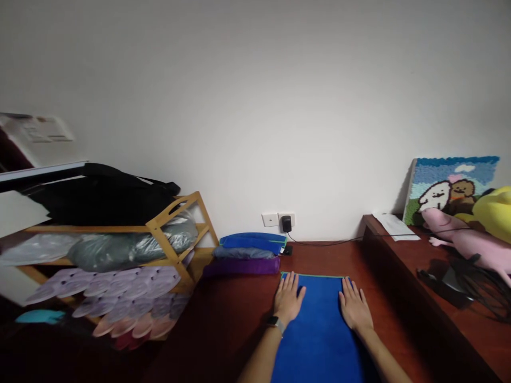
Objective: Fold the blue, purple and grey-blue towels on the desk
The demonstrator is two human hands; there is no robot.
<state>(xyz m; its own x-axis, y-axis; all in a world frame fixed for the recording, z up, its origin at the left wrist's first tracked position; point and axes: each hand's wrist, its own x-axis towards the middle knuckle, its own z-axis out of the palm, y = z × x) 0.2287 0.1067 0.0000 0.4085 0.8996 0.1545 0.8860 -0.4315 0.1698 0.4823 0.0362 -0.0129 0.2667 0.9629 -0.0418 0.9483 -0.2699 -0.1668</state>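
One hand, the L hand (288, 303), lies palm-down on the L edge of a blue cloth w/ thin green edging (319, 335); R hand (356, 309) lies likewise on its R edge. Both are near the cloth's far end, well apart. L fingers straight, almost together, thumb angled out; R fingers straight, slightly spread. L wrist wears a watch (275, 322). Cloth lies flat on a red-brown wooden tabletop (239, 303); its near end runs out of view.

Just beyond, to L: purple folded cloth (243, 266), then grey-blue folded cloth (244, 252), then blue folded cloth (255, 242). Off L, wooden rack (120, 230) w/ pale purple slippers (155, 279). Off R, raised ledge (403, 256) w/ pink plush toy (471, 239). At back, black charger (286, 224) plugged into wall outlet (270, 219), approx. centre.
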